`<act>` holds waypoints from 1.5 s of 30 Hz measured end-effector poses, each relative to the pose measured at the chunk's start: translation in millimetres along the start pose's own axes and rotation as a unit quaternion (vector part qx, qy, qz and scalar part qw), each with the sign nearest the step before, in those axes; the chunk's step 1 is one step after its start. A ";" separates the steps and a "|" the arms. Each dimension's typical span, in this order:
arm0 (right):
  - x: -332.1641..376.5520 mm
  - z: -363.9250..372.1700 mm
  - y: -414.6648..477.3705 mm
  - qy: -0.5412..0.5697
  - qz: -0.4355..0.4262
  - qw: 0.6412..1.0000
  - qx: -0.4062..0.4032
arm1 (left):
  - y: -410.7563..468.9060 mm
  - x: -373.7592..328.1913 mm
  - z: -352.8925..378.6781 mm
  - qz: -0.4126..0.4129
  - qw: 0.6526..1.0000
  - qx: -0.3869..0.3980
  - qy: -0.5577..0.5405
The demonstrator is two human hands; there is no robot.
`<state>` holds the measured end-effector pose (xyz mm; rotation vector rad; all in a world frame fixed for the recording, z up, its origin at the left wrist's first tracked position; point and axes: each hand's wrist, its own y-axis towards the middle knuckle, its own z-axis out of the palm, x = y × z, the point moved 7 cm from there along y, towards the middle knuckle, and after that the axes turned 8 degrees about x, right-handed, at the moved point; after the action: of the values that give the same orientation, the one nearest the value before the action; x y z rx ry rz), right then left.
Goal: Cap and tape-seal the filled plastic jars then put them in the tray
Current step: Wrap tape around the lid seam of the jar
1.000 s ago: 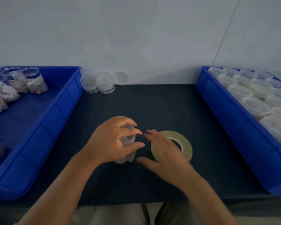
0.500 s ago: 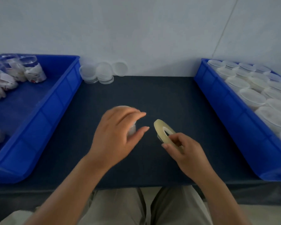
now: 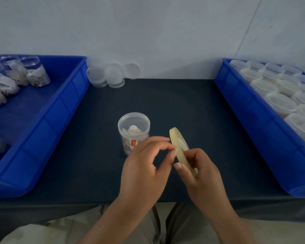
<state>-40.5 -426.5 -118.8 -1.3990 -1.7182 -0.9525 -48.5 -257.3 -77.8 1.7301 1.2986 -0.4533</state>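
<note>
Mid tabletop, toward its near edge, the capped jar stands upright just beyond the left hand, the nearer one. The right hand grips the tape roll on edge, and the left fingertips pinch its rim.

Jar: your left hand covers its lower right side; contents too blurred to name.
Tape roll: lower part hidden inside your right hand.
Left tray: cut off at left.
Right tray: cut off at right.
</note>
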 end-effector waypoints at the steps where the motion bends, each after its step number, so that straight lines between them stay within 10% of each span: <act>1: -1.5 1.4 -1.5 -0.002 0.004 1.000 -0.002 | -1.8 2.1 1.1 -0.008 1.000 0.003 -0.008; 31: 22.9 15.4 7.1 -0.097 -0.080 0.973 0.195 | -11.1 8.3 -40.1 0.104 0.985 0.043 0.130; 38: 25.3 6.2 25.2 -0.213 -0.093 0.969 0.089 | 6.2 87.3 -25.2 -0.178 0.980 -0.057 -0.068; 45: 39.6 -2.5 36.6 -0.235 -0.109 0.964 0.061 | 38.6 105.3 -9.5 -0.156 0.970 -0.048 -0.178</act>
<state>-10.6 -405.4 -79.1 -1.4550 -2.2798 -0.6389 24.4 -191.2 -132.6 1.2920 1.3041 -0.8271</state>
